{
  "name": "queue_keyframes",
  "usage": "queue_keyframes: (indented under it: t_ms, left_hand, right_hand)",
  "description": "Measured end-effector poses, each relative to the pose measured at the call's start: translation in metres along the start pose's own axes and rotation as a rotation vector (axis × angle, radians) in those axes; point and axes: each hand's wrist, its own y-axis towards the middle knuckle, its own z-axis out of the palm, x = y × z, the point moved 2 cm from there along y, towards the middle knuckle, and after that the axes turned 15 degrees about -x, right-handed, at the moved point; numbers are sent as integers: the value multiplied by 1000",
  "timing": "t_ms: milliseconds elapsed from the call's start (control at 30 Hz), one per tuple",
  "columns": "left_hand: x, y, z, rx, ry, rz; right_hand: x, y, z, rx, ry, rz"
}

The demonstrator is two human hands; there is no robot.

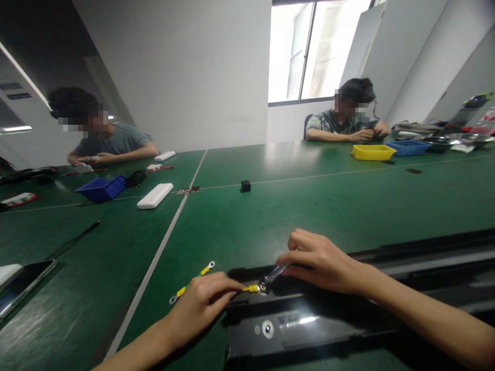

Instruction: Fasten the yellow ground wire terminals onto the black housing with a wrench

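Over the left end of a long black metal rail (247,350), my left hand (209,299) pinches a cable with a yellow-sleeved ring terminal (252,288). The terminal's ring lies at a bolt (263,287) on the rail. Fingers of my right hand (313,260) are closed round the upper part of a wrench (275,274), which slants down to that bolt. The wrench's far end is hidden by the fingers. Beside my left hand, a green cable (189,285) with yellow sleeves and ring terminals at both ends lies on the green table (309,206).
A small black cube (246,186) and a white power bank (155,196) lie farther back. A blue bin (102,188) stands left; yellow (373,152) and blue (410,148) trays stand right. A phone (27,286) lies at near left. Two people sit across the table, hands busy.
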Motion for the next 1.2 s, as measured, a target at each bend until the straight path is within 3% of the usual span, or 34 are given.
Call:
queue_keyframes:
  t_ms: [667, 933, 1200]
  left_hand:
    - [0, 1, 1, -1, 33, 5]
    - [0, 0, 1, 9, 31, -1]
    - [2, -1, 1, 0, 25, 2]
  right_hand:
    - [2, 0, -1, -6, 10, -20]
    - [4, 2, -3, -82, -5, -109]
    - [2, 0, -4, -121, 15, -91]
